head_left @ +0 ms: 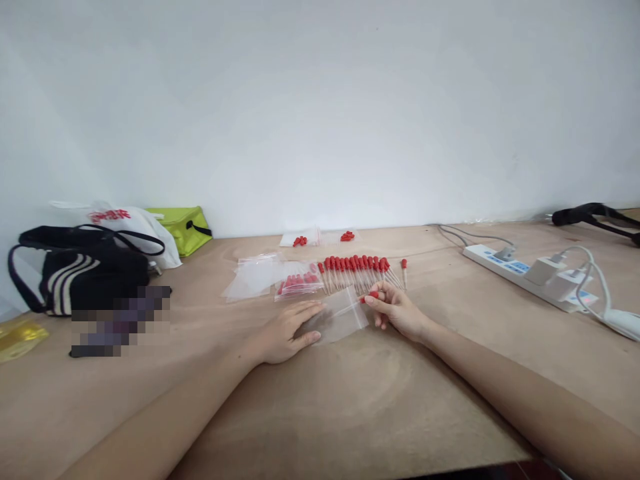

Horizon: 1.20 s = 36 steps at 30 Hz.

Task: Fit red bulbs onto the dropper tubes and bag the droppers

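A clear zip bag (335,325) lies flat in front of me, its mouth facing right. My left hand (287,333) rests at the bag's left end, fingers stretched out and thumb apart. The red bulb of a dropper (370,297) is pinched between the thumb and fingers of my right hand (397,310). Its thin clear tube points left into the bag's mouth. Just beyond my hands, a row of red-topped droppers (355,264) lies side by side, with one dropper (404,265) apart at the right.
Left of the row are a filled bag of droppers (300,283) and flat clear bags (255,275). More bags with red pieces (300,241) lie by the wall. A power strip (525,277) with cables sits right; a black bag (90,270) and green bag (183,227) stand left.
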Tool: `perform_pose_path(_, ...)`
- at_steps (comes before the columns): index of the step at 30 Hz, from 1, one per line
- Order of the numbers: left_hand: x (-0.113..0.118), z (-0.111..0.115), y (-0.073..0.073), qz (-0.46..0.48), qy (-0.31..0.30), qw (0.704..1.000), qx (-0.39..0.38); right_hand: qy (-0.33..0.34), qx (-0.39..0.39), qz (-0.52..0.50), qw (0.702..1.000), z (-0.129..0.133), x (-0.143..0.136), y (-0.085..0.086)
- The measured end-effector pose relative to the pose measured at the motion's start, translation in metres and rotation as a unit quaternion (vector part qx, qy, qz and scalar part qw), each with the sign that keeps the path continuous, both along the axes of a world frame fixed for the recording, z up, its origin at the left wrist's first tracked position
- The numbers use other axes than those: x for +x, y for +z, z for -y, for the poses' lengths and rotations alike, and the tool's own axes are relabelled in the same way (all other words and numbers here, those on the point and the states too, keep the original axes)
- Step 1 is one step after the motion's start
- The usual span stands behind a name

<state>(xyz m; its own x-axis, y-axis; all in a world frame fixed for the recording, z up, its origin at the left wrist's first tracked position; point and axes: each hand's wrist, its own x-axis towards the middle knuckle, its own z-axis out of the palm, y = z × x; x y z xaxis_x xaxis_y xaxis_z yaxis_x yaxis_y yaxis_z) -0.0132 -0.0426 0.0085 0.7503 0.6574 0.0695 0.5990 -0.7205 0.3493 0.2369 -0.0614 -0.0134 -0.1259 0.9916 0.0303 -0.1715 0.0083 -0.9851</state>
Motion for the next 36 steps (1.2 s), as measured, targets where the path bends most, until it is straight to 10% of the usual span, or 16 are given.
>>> perform_pose_path(8, -0.001, -0.004, -0.005, 0.008, -0.004, 1.0, 0.011, 0.13, 0.05, 0.02, 0.99, 0.0, -0.005, -0.002)
perform_pose_path(36, -0.003, -0.003, -0.006, 0.046, -0.004, 0.999, 0.009, 0.09, 0.105, 0.194, 0.971, -0.008, 0.0, -0.009)
